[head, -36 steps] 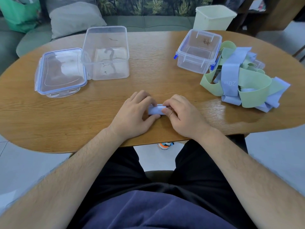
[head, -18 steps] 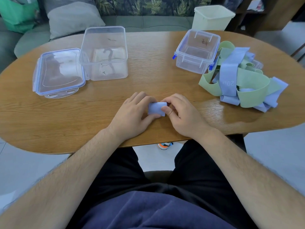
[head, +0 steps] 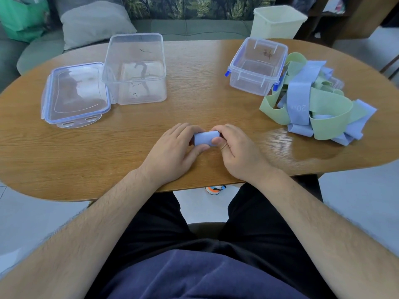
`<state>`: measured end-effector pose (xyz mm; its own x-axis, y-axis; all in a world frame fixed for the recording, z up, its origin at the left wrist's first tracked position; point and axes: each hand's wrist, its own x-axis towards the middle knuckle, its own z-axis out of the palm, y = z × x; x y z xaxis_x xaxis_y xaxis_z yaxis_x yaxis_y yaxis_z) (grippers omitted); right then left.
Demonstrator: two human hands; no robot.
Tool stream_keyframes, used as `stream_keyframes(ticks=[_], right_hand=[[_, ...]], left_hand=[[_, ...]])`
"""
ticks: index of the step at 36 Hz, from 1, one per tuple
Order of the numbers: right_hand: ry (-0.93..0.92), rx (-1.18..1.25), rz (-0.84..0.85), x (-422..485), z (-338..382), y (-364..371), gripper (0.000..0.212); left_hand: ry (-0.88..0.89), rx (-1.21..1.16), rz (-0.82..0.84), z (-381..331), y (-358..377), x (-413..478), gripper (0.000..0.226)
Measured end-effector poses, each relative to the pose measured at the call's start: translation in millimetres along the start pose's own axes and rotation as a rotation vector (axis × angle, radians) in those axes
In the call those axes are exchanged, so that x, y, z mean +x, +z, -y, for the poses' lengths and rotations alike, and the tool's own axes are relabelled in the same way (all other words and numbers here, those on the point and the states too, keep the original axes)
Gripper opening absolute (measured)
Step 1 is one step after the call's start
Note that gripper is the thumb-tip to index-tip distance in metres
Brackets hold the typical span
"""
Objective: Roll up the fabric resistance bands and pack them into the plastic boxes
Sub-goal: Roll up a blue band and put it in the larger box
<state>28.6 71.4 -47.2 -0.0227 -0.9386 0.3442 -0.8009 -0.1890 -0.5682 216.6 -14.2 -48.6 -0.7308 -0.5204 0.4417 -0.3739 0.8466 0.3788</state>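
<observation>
A blue fabric band rolled into a short cylinder [head: 205,137] lies sideways near the table's front edge. My left hand [head: 172,152] grips its left end and my right hand [head: 236,151] pinches its right end with curled fingers. A heap of loose blue and green bands [head: 317,100] lies at the right. An open tall clear box [head: 136,67] stands at the back left. A lower clear box with blue clips [head: 257,65] stands open at the back right, touching the heap.
A clear lid with a blue rim [head: 74,94] lies flat beside the tall box. A cream plastic bin [head: 278,22] stands behind the oval wooden table [head: 108,147]. A sofa with a grey cushion [head: 92,22] lies beyond the far edge.
The blue band has gone from a flat fold pressed under my fingers to a plump roll raised between both hands. The hands have stayed in the same spot.
</observation>
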Motion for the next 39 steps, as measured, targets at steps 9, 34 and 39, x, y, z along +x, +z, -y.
stream_keyframes(ticks=[9,34,39], right_hand=[[0.050,0.244,-0.023,2,20,-7,0.025],[0.277,0.468,0.055,53,59,-31,0.006],[0.376,0.652,0.184,71,65,-25,0.021]], left_hand=[[-0.023,-0.024,-0.135,-3,0,-2,0.040],[-0.103,-0.195,-0.286,-6,-22,8,0.022],[-0.278,-0.388,-0.424,-5,-41,12,0.023]])
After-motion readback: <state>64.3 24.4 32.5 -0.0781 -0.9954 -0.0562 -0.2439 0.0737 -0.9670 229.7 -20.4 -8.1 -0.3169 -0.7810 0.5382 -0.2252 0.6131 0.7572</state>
